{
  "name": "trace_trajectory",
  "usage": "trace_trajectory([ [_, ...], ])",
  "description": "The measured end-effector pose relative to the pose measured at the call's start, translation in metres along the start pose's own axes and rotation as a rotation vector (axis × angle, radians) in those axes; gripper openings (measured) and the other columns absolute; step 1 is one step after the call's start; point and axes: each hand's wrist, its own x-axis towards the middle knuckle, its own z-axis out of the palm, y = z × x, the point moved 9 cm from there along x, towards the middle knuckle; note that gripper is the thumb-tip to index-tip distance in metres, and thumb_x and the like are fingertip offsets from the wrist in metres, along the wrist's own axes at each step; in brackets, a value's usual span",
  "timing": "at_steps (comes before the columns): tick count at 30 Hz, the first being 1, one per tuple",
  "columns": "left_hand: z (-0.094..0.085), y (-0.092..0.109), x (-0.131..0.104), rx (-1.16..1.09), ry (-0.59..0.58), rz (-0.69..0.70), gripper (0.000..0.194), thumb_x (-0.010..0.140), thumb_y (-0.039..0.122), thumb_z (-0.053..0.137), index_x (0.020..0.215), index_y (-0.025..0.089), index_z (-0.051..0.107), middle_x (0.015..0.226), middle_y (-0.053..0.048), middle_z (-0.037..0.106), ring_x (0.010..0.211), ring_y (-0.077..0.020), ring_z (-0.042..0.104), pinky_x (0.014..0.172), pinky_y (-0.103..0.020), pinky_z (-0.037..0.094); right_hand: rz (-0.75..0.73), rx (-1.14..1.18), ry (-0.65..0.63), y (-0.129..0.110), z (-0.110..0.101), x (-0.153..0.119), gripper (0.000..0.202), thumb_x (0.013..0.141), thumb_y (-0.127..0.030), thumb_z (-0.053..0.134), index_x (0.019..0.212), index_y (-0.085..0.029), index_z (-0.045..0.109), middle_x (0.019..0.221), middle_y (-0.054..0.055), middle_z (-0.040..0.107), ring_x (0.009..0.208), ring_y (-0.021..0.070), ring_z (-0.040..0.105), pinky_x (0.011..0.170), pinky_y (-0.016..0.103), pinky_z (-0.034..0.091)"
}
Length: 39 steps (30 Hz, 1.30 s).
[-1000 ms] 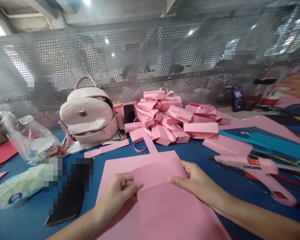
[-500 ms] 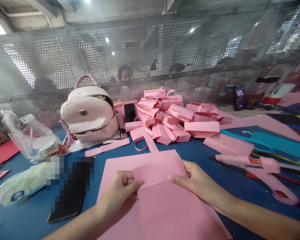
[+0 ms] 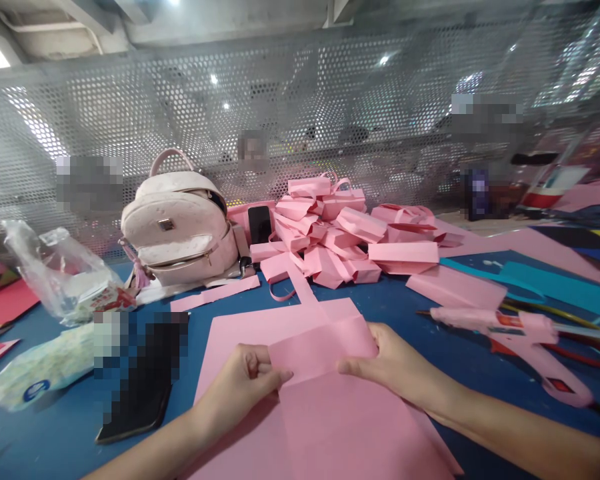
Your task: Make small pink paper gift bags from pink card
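Note:
Both hands hold a sheet of pink paper [image 3: 345, 420] with a crease across its upper part. My left hand [image 3: 243, 383] is closed, pinching the sheet's left edge between thumb and curled fingers. On the right edge, my right hand [image 3: 397, 363] is closed too, its thumb on the front near the crease and its fingers behind. The flap [image 3: 320, 347] above the crease bends upward. Beneath lies a larger pink sheet [image 3: 235, 340], flat on the blue table [image 3: 180, 460]. A narrow pink strip [image 3: 303, 285] lies just past the sheets.
Folded pink paper pieces [image 3: 325, 240] are heaped at the back, beside a pale backpack [image 3: 180, 227]. A pink glue gun [image 3: 520, 333] lies right. On the left are a dark phone [image 3: 145, 387], a tissue pack [image 3: 45, 367] and a plastic bag [image 3: 55, 273]. Perforated metal panels [image 3: 290, 87] stand behind.
The flap above the crease has tilted slightly, and the held sheet has shifted a little to the right with my left hand. Both hands keep their grip.

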Motion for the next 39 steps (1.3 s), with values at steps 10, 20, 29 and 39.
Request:
trace_trajectory([
  [10, 0.002, -0.001, 0.002, -0.066, -0.043, 0.008, 0.054, 0.074, 0.066, 0.076, 0.068, 0.014, 0.062, 0.060, 0.002, 0.049, 0.057, -0.0098, 0.043, 0.062, -0.024, 0.039, 0.074, -0.213, 0.233, 0.011, -0.026, -0.001, 0.063, 0.046, -0.050, 0.095, 0.093, -0.018, 0.068, 0.097, 0.011, 0.076, 0.100, 0.0391, 0.070, 0.078, 0.042, 0.060],
  [20, 0.008, -0.007, 0.004, -0.150, 0.023, -0.015, 0.064, 0.069, 0.066, 0.077, 0.052, 0.021, 0.035, 0.052, 0.008, 0.029, 0.049, -0.0058, 0.023, 0.051, -0.025, 0.020, -0.020, 0.063, 0.024, -0.008, 0.001, -0.006, 0.060, 0.061, -0.053, 0.088, 0.106, -0.017, 0.072, 0.101, 0.012, 0.078, 0.103, 0.0382, 0.072, 0.078, 0.043, 0.063],
  [29, -0.003, -0.010, 0.007, 0.005, 0.033, -0.019, 0.062, 0.069, 0.067, 0.077, 0.051, 0.019, 0.043, 0.047, 0.008, 0.031, 0.047, -0.0052, 0.019, 0.050, -0.026, 0.011, -0.032, 0.059, 0.066, -0.007, -0.002, -0.004, 0.059, 0.059, -0.047, 0.091, 0.105, -0.016, 0.072, 0.105, 0.013, 0.078, 0.102, 0.0382, 0.072, 0.076, 0.041, 0.063],
  [39, 0.011, -0.001, 0.005, -0.131, -0.004, 0.011, 0.062, 0.072, 0.073, 0.071, 0.058, 0.020, 0.041, 0.057, 0.004, 0.041, 0.053, -0.0078, 0.038, 0.057, -0.024, 0.033, -0.011, 0.058, 0.025, 0.001, -0.003, -0.001, 0.057, 0.060, -0.044, 0.091, 0.105, -0.015, 0.072, 0.106, 0.014, 0.078, 0.106, 0.0388, 0.071, 0.079, 0.042, 0.062],
])
